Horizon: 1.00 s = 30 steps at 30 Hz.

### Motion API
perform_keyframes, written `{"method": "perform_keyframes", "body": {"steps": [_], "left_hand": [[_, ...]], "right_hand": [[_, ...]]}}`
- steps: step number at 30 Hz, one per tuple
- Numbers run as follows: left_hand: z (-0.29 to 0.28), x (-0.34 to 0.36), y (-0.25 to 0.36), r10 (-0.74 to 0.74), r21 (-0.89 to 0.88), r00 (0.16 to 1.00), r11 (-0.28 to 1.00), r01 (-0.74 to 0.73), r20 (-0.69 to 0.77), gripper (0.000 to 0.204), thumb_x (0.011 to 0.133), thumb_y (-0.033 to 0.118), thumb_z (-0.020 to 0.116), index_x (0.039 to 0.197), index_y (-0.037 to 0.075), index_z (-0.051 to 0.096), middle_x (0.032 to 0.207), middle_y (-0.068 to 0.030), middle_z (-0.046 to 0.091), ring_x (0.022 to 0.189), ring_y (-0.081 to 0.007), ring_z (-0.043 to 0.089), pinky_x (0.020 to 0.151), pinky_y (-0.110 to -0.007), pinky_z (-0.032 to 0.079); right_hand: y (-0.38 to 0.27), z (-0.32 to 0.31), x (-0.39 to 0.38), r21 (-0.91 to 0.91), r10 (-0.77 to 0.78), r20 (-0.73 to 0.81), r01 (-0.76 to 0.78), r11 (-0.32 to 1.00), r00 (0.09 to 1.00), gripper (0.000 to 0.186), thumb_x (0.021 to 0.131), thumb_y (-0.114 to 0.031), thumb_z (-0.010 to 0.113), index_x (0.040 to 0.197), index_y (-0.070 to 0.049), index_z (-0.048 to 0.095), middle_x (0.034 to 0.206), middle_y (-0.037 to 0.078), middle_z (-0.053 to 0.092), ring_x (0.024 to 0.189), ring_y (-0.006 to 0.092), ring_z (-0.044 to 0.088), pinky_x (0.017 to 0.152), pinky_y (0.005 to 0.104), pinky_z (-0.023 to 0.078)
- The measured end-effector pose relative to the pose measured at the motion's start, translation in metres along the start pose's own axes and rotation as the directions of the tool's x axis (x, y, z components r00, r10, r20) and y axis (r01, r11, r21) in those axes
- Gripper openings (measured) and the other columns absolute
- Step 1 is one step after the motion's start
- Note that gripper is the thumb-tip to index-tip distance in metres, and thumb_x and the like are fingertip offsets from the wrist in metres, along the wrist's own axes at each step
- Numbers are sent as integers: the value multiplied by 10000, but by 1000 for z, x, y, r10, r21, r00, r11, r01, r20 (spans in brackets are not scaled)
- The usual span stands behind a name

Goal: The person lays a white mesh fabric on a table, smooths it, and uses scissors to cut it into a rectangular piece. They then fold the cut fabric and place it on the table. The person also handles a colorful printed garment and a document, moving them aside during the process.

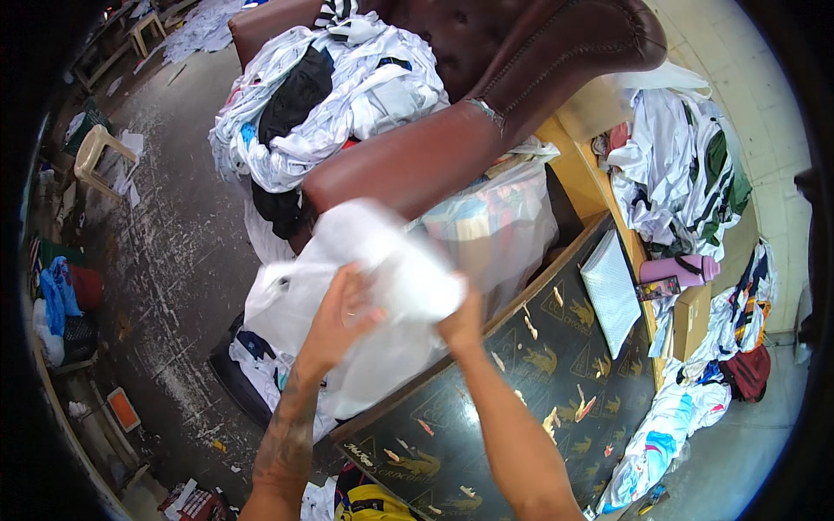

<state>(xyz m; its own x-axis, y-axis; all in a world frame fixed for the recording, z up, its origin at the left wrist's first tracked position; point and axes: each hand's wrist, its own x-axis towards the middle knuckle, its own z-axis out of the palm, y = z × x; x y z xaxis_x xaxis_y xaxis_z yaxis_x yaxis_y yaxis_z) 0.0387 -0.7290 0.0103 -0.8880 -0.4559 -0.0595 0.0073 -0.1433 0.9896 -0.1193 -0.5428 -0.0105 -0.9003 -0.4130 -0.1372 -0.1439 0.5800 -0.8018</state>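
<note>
A folded white cloth (pixel 413 282), smeared by motion, is held up in front of me. My right hand (pixel 460 319) grips its right lower corner, with the fingers partly hidden behind it. Just left of the cloth is my left hand (pixel 340 317), its thumb and fingers apart and slightly blurred; nothing shows between them. Below both hands lies a translucent white sack (pixel 287 304) with white garments by its lower left edge. Whether the cloth touches the sack I cannot tell.
A dark red sofa (pixel 400 161) bears a big heap of white clothes (pixel 373 95). Nearer on the right lies a dark printed board (pixel 521 391) with a white padded pouch (pixel 611 291). Beyond it are a pink bottle (pixel 682 271), a small carton (pixel 691 323) and more garments (pixel 669 165).
</note>
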Motion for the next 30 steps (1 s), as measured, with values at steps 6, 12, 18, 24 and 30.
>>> {"method": "perform_keyframes", "body": {"steps": [6, 12, 18, 24, 30], "left_hand": [[67, -19, 18, 185, 779, 983, 614, -131, 19, 877, 975, 454, 759, 1672, 84, 376, 1637, -274, 409, 1524, -445, 393, 1259, -577, 296], [134, -50, 3, -212, 795, 947, 603, -68, 242, 983, 991, 652, 659, 1748, 195, 231, 1678, -266, 379, 1556, -474, 364, 1250, -665, 290], [153, -77, -24, -208, 769, 925, 628, -122, 317, 919, 996, 605, 677, 1729, 200, 297, 1646, -214, 467, 1529, -440, 447, 1214, -566, 452], [158, -72, -23, -186, 763, 931, 634, -130, 313, 873, 1001, 537, 697, 1707, 167, 343, 1568, -187, 569, 1479, -373, 534, 1132, -455, 558], [154, -74, -20, -139, 790, 938, 585, -182, 319, 890, 1007, 597, 672, 1704, 153, 342, 1540, -163, 577, 1428, -324, 570, 1043, -411, 607]], "right_hand": [[19, -165, 111, 151, -19, -785, 222, 963, 619, 588, 949, -59, 680, 1496, 85, 516, 1382, 262, 666, 1289, 353, 648, 1144, 461, 478], [21, -244, 218, -519, -382, -771, -155, 841, 510, 746, 899, -122, 748, 1598, -156, 491, 1368, 336, 534, 1225, 547, 600, 1101, 554, 478], [118, -219, 295, -776, -366, -432, -133, 616, 825, 853, 852, -107, 795, 1630, -244, 472, 1544, 308, 440, 1394, 537, 499, 1165, 572, 449], [206, -215, 335, 123, 393, 15, -392, 912, 920, 853, 929, -217, 822, 1667, -77, 418, 1638, 118, 538, 1459, 308, 548, 1194, 434, 446], [136, -255, 282, -386, -318, -579, 91, 918, 751, 976, 874, -116, 780, 1695, -1, 264, 1638, 269, 455, 1520, 406, 439, 1284, 490, 325]]}}
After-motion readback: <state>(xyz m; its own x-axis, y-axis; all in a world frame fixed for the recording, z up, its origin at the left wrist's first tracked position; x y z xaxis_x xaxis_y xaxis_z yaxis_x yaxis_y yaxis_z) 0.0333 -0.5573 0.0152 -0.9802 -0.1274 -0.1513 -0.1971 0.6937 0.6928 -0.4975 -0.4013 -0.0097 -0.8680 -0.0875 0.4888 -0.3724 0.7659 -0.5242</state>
